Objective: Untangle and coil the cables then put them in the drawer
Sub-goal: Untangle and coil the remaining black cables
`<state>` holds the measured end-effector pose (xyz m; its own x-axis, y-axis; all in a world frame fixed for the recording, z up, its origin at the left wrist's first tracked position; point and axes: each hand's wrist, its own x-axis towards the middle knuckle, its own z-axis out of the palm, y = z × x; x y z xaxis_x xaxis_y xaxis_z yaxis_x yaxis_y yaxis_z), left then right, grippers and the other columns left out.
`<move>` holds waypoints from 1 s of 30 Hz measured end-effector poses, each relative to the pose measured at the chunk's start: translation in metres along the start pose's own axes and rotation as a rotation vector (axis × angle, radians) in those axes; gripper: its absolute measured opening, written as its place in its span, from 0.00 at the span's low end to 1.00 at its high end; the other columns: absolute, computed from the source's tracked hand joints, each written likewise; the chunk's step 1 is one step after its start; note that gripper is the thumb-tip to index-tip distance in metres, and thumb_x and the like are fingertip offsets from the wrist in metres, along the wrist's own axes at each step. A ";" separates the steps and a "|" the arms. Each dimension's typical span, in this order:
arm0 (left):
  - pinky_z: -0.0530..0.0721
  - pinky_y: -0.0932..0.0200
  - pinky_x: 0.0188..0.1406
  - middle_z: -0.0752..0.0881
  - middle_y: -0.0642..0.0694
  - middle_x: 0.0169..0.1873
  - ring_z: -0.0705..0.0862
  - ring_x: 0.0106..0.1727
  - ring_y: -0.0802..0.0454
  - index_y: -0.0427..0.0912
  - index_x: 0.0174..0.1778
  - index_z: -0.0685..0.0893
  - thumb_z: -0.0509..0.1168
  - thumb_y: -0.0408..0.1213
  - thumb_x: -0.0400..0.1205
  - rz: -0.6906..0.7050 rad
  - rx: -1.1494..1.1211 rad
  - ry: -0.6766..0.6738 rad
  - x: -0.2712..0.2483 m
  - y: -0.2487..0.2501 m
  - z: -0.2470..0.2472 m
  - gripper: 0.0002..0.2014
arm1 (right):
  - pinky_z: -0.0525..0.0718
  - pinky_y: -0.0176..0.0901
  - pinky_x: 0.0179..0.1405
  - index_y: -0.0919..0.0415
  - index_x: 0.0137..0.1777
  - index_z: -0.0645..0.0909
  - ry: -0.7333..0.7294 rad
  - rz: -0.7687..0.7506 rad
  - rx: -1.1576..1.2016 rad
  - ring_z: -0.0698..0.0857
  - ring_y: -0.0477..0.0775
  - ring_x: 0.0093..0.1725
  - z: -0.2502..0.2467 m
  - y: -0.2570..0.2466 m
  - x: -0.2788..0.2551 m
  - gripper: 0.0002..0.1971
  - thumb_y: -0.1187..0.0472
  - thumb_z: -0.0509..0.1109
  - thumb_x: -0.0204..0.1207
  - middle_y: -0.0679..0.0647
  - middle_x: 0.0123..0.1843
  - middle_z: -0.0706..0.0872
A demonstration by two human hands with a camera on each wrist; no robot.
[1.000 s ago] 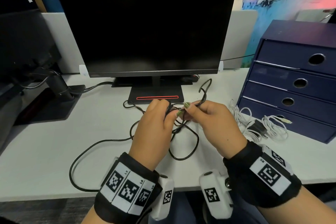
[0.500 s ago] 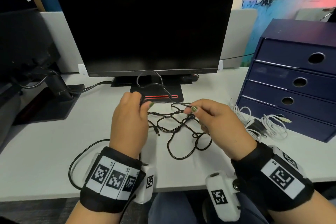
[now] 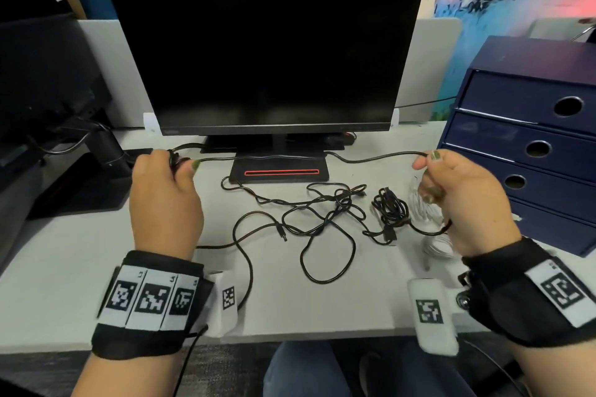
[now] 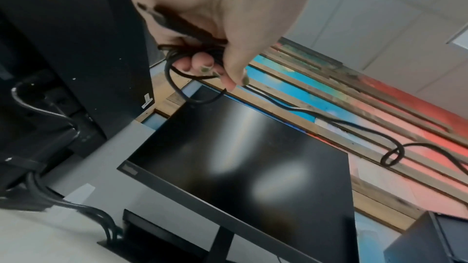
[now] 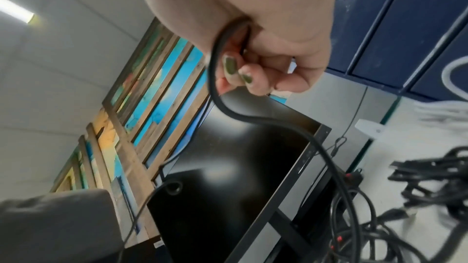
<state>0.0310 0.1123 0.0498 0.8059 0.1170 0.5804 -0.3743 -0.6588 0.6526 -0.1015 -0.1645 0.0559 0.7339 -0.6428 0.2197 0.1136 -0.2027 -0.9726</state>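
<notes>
- Both grips are closed on one black cable (image 3: 371,158): the left hand (image 3: 164,196) curls around a small coil of it, the right hand (image 3: 458,200) pinches it, and the span hangs stretched before the monitor (image 3: 261,42).
- Counter (image 3: 64,251) carries the monitor; the navy drawer unit (image 3: 529,145) stands to the monitor's right.
- Tangled black cables (image 3: 322,213) lie before the monitor's stand, a white cable (image 3: 435,246) beside them.
- Monitor's bezel logo is unreadable.
</notes>
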 end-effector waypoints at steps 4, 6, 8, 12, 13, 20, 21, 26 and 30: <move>0.62 0.64 0.43 0.75 0.34 0.52 0.68 0.45 0.50 0.30 0.53 0.77 0.59 0.37 0.86 0.008 -0.010 0.048 -0.001 0.001 0.001 0.11 | 0.68 0.43 0.33 0.53 0.39 0.80 0.057 -0.046 -0.062 0.68 0.47 0.26 -0.002 -0.002 0.004 0.16 0.65 0.54 0.85 0.45 0.22 0.69; 0.62 0.65 0.43 0.76 0.32 0.54 0.68 0.46 0.50 0.30 0.54 0.78 0.59 0.37 0.87 -0.003 -0.011 0.061 -0.001 0.002 0.002 0.11 | 0.70 0.44 0.33 0.52 0.38 0.79 0.086 -0.055 -0.094 0.68 0.48 0.27 -0.001 -0.003 0.003 0.16 0.65 0.55 0.84 0.50 0.26 0.69; 0.61 0.67 0.42 0.76 0.33 0.52 0.67 0.46 0.51 0.31 0.52 0.78 0.58 0.36 0.87 0.007 -0.019 0.026 -0.003 0.004 0.003 0.10 | 0.73 0.46 0.35 0.50 0.41 0.80 0.098 -0.083 -0.190 0.71 0.51 0.29 0.001 0.002 0.003 0.14 0.63 0.57 0.84 0.54 0.29 0.72; 0.60 0.68 0.39 0.75 0.41 0.45 0.69 0.44 0.50 0.37 0.44 0.74 0.58 0.36 0.87 0.028 -0.033 -0.077 -0.012 0.012 0.012 0.07 | 0.79 0.60 0.58 0.43 0.62 0.78 0.102 -0.221 -0.671 0.80 0.56 0.54 0.003 0.011 0.002 0.13 0.55 0.69 0.78 0.54 0.53 0.80; 0.60 0.68 0.38 0.75 0.42 0.45 0.70 0.43 0.50 0.37 0.44 0.74 0.57 0.36 0.87 0.027 -0.026 -0.089 -0.014 0.013 0.015 0.08 | 0.76 0.62 0.62 0.43 0.64 0.78 0.126 -0.302 -0.767 0.77 0.56 0.59 0.003 0.010 0.000 0.16 0.53 0.69 0.77 0.53 0.57 0.79; 0.60 0.64 0.35 0.76 0.40 0.46 0.69 0.40 0.50 0.34 0.46 0.75 0.56 0.39 0.87 -0.054 -0.004 -0.118 -0.023 0.017 0.023 0.11 | 0.85 0.44 0.39 0.47 0.58 0.80 -0.149 -0.373 -0.176 0.86 0.51 0.34 0.011 -0.046 -0.046 0.10 0.59 0.63 0.81 0.55 0.34 0.87; 0.59 0.63 0.33 0.76 0.40 0.44 0.69 0.37 0.50 0.34 0.44 0.74 0.56 0.39 0.87 -0.035 -0.022 -0.126 -0.025 0.019 0.024 0.12 | 0.86 0.46 0.35 0.44 0.61 0.78 -0.297 -0.259 -0.105 0.87 0.55 0.30 0.017 -0.049 -0.053 0.13 0.61 0.63 0.80 0.58 0.33 0.87; 0.65 0.65 0.32 0.75 0.42 0.39 0.69 0.34 0.54 0.36 0.40 0.73 0.56 0.40 0.87 0.005 -0.108 -0.120 -0.030 0.033 0.020 0.13 | 0.86 0.53 0.57 0.31 0.78 0.53 -0.712 0.065 -0.293 0.90 0.51 0.50 0.051 -0.016 -0.068 0.34 0.53 0.66 0.80 0.44 0.57 0.87; 0.68 0.78 0.33 0.75 0.46 0.36 0.71 0.35 0.58 0.38 0.39 0.74 0.56 0.40 0.87 0.030 -0.129 -0.144 -0.025 0.034 0.010 0.12 | 0.65 0.38 0.72 0.38 0.83 0.40 -0.444 0.004 -0.401 0.67 0.42 0.78 0.048 0.006 -0.042 0.40 0.52 0.65 0.81 0.42 0.83 0.62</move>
<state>0.0029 0.0794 0.0526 0.8473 -0.0147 0.5310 -0.4474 -0.5587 0.6984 -0.0995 -0.1026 0.0369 0.9533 -0.2915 0.0793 -0.0880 -0.5191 -0.8502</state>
